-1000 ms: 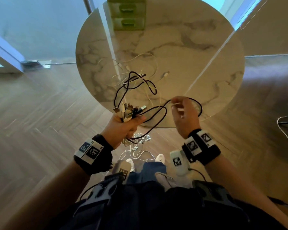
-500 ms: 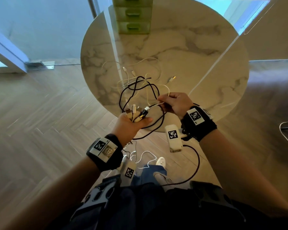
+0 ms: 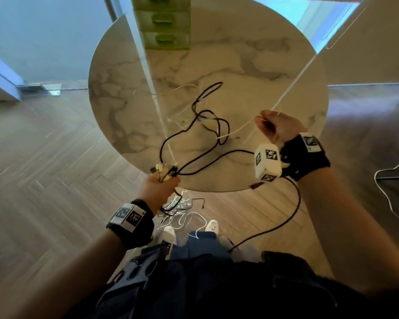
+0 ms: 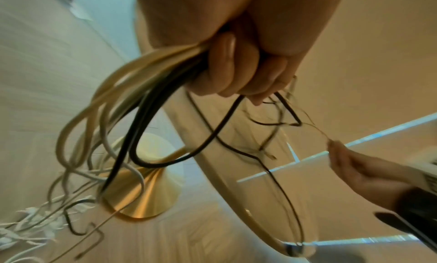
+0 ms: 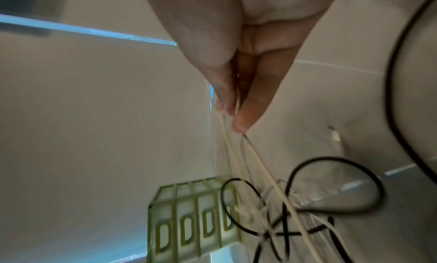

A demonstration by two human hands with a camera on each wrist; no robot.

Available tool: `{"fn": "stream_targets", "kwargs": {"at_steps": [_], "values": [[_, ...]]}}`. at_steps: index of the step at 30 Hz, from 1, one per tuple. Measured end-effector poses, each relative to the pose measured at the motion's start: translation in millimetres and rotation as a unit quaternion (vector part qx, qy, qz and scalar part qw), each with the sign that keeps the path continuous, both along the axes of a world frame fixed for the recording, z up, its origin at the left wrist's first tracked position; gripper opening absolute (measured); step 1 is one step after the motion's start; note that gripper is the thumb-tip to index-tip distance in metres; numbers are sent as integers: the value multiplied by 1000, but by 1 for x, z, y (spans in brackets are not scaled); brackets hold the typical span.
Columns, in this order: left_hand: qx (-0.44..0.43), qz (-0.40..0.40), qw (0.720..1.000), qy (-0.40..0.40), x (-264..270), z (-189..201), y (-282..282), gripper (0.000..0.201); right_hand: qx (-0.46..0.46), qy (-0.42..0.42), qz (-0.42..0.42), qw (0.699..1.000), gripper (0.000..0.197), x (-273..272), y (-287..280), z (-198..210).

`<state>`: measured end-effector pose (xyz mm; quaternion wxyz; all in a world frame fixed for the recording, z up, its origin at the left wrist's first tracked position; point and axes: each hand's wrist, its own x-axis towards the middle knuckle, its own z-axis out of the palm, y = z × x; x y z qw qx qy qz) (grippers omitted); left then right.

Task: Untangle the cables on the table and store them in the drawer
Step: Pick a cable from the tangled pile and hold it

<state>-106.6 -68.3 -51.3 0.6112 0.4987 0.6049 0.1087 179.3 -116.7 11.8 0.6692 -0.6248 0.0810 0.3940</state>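
My left hand (image 3: 158,186) grips a bundle of black and white cables (image 4: 151,84) at the near edge of the round marble table (image 3: 274,72); their plug ends (image 3: 162,169) stick out above the fist. Black cable loops (image 3: 213,125) run from the bundle across the tabletop. My right hand (image 3: 266,125) is raised over the table's right side and pinches a thin white cable (image 5: 238,149) that stretches taut back to the tangle. The green drawer unit (image 3: 165,24) stands at the table's far edge, drawers closed.
The loose ends of the held cables hang down to the wooden floor (image 3: 55,157) by my shoes (image 3: 211,225). The table's brass foot (image 4: 146,183) shows under the top. A white cable (image 3: 387,199) lies on the floor at the right.
My right hand has moved right and away from the left hand, pulling the white cable taut. The black loops have spread out over the table. The left hand keeps its grip.
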Motion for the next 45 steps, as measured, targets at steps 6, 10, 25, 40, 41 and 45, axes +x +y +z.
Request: {"fn": "stream_targets", "kwargs": {"at_steps": [6,10,25,40,41,45], "values": [[-20,155,986,57,-22,-20,11,29,17,-1,-73,997,8,47,-5,-4],[51,45,996,57,-12,-10,4,25,-33,-33,-22,999,12,43,-5,-17],[260,-212,940,-57,77,27,-11,26,-351,-404,88,841,97,5,-23,-42],[88,-177,971,-135,94,25,1,22,-238,-165,321,902,24,-31,-30,-41],[68,-148,980,-113,100,19,6,23,-227,-168,325,903,25,-34,-41,-38],[-32,-79,990,-111,120,1,10,21,-190,-209,394,875,30,-58,-83,-28]]}}
